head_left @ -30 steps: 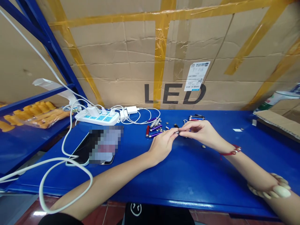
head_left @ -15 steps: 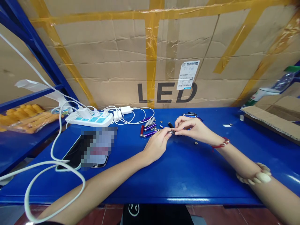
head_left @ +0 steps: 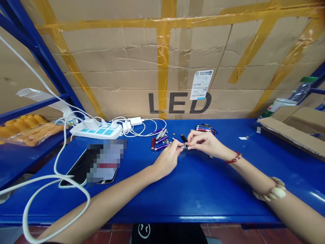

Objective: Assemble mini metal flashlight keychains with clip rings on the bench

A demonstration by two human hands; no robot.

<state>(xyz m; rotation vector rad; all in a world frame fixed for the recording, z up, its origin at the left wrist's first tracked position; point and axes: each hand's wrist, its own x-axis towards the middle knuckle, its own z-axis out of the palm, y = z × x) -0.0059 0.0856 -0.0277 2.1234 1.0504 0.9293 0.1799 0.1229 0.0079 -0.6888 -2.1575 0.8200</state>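
My left hand (head_left: 166,158) is closed, its thumb and forefinger pinched around a small silver metal piece (head_left: 185,146). My right hand (head_left: 205,141), a red beaded string at its wrist, is closed too, fingertips touching the other end of that piece; whether it grips something separate is too small to tell. Left of the hands lie penlight-like metal tubes: purple tubes (head_left: 161,140), a red tube (head_left: 152,143) and silver ones. A black tube (head_left: 183,138) lies just behind the fingertips. Small round button-like pieces (head_left: 174,134) are scattered about, one (head_left: 210,157) under the right hand.
On the blue table (head_left: 198,189), a white power strip (head_left: 101,130) with cables stands left, near a phone (head_left: 76,166). More tubes (head_left: 204,128) lie behind my right hand. An open cardboard box (head_left: 291,134) sits right; a big taped carton (head_left: 122,67) closes the back.
Both hands have shifted slightly left and down in the view, staying together at the small silver piece. The piece shows a little more between the fingertips. The camera has tilted slightly.
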